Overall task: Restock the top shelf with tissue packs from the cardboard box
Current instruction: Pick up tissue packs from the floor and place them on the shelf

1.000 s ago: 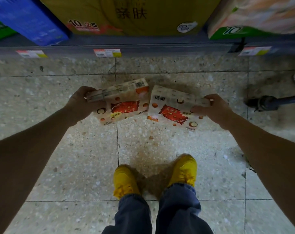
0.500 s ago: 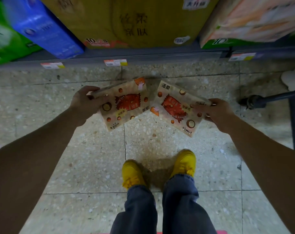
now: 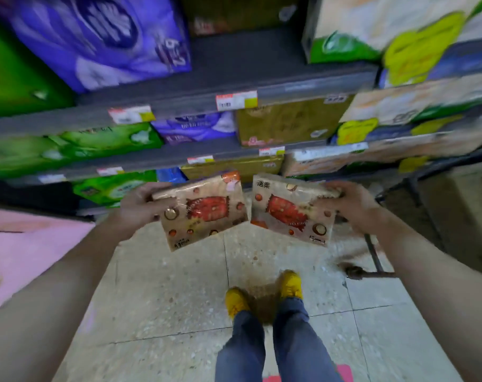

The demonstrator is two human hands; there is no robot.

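Over the speckled floor (image 3: 165, 285), left grip (image 3: 136, 209): curled round a beige, red-printed plastic tissue pack (image 3: 206, 216).
Right grip (image 3: 352, 208): clasps the matching right-hand pack (image 3: 289, 213).
Packs: both lifted since earlier, before grey shelves (image 3: 262, 75).

We get one wide-angle head view, looking forward and down from standing height. Shelves (image 3: 234, 75) close ahead, floor (image 3: 165, 285) and shoes (image 3: 235, 301) below.

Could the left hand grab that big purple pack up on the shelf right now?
Probably not. The left hand grips a beige tissue pack with a red picture, and the big purple plastic pack sits above it on a higher shelf.
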